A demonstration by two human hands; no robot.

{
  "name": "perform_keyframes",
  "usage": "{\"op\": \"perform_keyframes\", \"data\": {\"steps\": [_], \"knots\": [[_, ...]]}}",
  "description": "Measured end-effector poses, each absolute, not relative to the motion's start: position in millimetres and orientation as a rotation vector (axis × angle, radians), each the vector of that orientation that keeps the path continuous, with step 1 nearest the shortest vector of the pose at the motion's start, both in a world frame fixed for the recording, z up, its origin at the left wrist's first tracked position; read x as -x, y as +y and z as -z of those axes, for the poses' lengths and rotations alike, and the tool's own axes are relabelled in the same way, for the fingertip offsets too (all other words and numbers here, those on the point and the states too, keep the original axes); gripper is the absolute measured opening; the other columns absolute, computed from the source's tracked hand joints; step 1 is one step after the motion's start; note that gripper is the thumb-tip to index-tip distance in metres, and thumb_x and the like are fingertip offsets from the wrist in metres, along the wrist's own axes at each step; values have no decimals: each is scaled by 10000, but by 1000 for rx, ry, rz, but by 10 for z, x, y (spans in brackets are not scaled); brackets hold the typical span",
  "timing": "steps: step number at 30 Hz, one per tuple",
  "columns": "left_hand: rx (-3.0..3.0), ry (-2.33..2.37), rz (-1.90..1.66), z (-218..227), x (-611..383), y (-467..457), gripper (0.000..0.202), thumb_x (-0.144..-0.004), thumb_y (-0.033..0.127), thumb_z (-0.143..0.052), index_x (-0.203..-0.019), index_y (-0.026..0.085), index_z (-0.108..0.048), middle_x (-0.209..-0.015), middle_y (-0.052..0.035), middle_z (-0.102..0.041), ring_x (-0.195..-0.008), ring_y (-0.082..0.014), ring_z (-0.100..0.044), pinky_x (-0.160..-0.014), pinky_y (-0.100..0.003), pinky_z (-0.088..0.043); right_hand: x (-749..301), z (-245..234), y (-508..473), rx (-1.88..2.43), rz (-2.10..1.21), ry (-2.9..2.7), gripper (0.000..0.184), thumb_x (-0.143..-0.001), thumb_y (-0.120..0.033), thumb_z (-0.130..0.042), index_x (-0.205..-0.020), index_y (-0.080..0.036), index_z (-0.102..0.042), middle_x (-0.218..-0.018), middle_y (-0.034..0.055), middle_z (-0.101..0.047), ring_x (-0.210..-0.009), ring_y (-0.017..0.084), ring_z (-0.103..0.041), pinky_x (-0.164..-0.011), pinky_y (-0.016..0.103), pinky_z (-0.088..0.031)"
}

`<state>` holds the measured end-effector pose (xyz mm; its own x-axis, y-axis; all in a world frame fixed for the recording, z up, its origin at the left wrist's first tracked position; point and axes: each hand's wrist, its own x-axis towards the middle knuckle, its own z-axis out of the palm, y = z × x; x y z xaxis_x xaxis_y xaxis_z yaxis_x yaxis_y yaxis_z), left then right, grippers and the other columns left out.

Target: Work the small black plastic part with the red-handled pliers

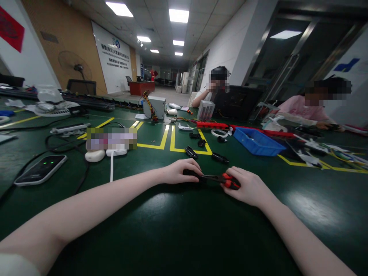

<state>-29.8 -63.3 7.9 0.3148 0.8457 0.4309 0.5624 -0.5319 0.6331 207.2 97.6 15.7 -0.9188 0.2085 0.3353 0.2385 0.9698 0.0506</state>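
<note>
Red-handled pliers (226,180), gripped in the right hand (247,186) near-left of the blue bin (260,149), meet a black part (190,173) the left hand (181,171) holds; green desk (178,230) spreads beneath the bin, ceiling lights (179,16) glow beyond it; its inside is unclear.

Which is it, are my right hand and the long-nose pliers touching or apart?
Touching. The head view shows the right hand closed around the red-and-black handle end of the long-nose pliers, with no gap between them.
</note>
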Motion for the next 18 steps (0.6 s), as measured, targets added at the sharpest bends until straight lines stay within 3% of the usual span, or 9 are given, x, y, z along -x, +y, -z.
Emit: {"op": "perform_keyframes", "data": {"steps": [9,13,18], "knots": [[-2275,1331,-969,-110,327,-639,228,-857,202,-636,-1072,128,-652,-1155,-116,-559,-1084,-202,-543,-975,-312,-433,-2056,-146,1081,200,127,-2753,285,-689,-429,-665,-894,-248,-586,-833,52,-639,-668,209,-606,-558,324,-489],[-2261,1385,-926,-133,329,-629,219,-870,219,-621,-1084,183,-653,-1189,-98,-562,-1121,-209,-538,-1002,-322,-415,-2064,-73,1213,62,173,-2648,382,-656,-493,-693,-943,-257,-605,-863,77,-660,-711,256,-626,-579,370,-503],[-2360,1400,-931,-106,345,-603,219,-891,209,-571,-1095,168,-641,-1293,-105,-517,-1216,-210,-478,-1065,-326,-353,-2087,-58,1275,123,222,-2668,385,-718,-509,-625,-991,-236,-624,-925,72,-666,-772,254,-642,-629,350,-525]]}}
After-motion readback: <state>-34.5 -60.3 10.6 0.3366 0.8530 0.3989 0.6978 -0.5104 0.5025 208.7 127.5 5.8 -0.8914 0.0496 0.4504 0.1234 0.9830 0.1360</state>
